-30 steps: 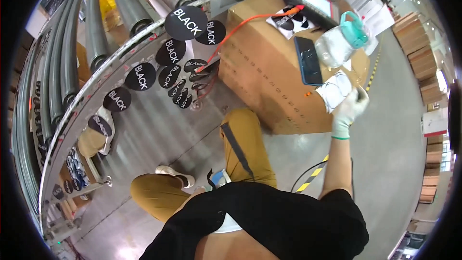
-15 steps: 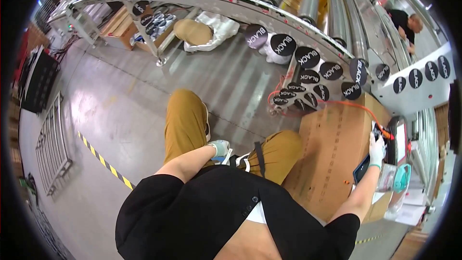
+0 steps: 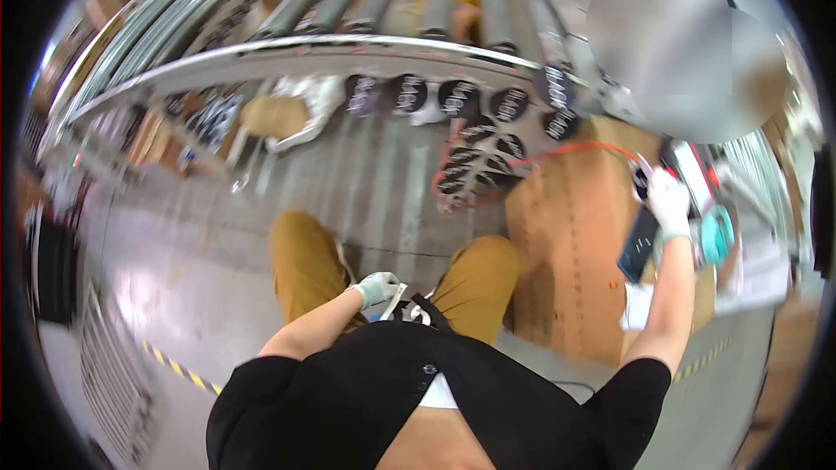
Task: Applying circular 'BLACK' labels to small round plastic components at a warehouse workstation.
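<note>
My left hand (image 3: pixel 378 288), in a pale glove, is closed in front of my waist, its fingertips pinching a narrow white strip (image 3: pixel 396 301). Beside it a black strap (image 3: pixel 428 309) lies across my lap. Over at the right my gloved right hand (image 3: pixel 669 202) reaches above a large brown carton (image 3: pixel 562 244), its fingers curled by a small dark object (image 3: pixel 642 181). An orange cable (image 3: pixel 579 149) runs to that spot. What the fingers enclose is blurred. A dark flat phone-like device (image 3: pixel 639 245) rests just below this hand, and a device with a pale screen (image 3: pixel 694 176) stands beyond it.
A teal ring-shaped item (image 3: pixel 718 235) and white paper (image 3: pixel 638 306) lie near my right forearm. Ahead runs a roller conveyor (image 3: pixel 374 0), its frame bearing round black stickers (image 3: pixel 458 97). Under it are open cartons (image 3: pixel 150 141). A metal rack (image 3: pixel 113 365) lies at left.
My view has turned right, so the conveyor and carton sit further left. My left hand has come out from the lap, showing the white strip. My right hand stays near the cable's end.
</note>
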### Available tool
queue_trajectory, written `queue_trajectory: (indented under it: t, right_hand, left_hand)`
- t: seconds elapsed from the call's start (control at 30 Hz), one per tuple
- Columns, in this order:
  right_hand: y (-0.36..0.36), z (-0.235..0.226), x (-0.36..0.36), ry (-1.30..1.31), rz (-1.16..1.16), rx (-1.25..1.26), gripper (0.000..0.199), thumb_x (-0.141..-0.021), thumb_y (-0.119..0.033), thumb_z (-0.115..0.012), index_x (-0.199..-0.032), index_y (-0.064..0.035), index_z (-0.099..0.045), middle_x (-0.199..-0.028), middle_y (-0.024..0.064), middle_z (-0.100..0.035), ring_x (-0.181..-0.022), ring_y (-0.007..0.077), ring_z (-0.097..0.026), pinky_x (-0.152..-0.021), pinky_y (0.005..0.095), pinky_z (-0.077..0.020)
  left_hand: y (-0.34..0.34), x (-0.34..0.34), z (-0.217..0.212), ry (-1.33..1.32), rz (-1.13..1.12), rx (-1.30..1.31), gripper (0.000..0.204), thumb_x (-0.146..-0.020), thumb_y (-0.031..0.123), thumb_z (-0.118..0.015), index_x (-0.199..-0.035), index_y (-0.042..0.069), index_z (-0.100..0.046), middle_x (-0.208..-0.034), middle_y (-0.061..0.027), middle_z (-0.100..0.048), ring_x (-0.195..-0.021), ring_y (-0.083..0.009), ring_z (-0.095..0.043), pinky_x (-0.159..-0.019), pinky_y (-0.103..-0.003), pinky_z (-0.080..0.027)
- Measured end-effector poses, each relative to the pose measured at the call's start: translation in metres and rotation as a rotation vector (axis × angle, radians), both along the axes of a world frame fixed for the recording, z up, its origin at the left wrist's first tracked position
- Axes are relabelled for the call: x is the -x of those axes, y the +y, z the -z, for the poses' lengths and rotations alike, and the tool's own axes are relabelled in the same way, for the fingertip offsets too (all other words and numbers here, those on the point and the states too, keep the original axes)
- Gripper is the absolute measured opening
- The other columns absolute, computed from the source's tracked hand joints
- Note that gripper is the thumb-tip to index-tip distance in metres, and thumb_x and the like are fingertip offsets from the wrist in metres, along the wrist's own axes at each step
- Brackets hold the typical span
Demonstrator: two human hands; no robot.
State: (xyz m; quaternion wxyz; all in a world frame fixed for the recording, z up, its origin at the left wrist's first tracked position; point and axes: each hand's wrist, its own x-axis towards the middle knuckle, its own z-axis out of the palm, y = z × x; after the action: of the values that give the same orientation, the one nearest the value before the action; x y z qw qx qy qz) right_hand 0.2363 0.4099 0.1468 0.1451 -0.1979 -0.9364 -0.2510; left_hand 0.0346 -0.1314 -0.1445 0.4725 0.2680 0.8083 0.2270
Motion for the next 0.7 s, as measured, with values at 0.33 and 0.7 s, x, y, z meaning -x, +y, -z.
queue_trajectory:
  t: [0.33, 0.7]
  right_hand:
    - [-0.199, -0.095, -0.017, 0.170, 0.128, 0.035, 0.009, -0.082, -0.014, -0.048, -0.087, -0.0087, -0.053, -0.069, 0.0089, -0.056, -0.061, 0.0267, -0.059, -0.053, 0.0382, -0.0457]
    - [-0.358, 0.015, 0.028, 0.325, -0.599, 0.822, 0.030, -0.073, -0.014, -0.066, -0.101, -0.0039, -0.061, -0.102, 0.0118, -0.063, -0.092, 0.0275, -0.062, -0.077, 0.0362, -0.0503]
  left_hand:
    - [0.104, -0.012, -0.167, -1.204, -0.064, -0.670, 0.061, -0.089, 0.043, -0.058, -0.130, 0.001, -0.042, -0.128, -0.0180, -0.050, -0.115, -0.0300, -0.051, -0.100, -0.041, -0.040]
    - [0.088, 0.015, -0.244, -1.317, -0.209, -0.908, 0.054, -0.082, 0.011, -0.061, -0.131, 0.000, -0.042, -0.126, -0.0168, -0.052, -0.113, -0.0310, -0.054, -0.095, -0.042, -0.047]
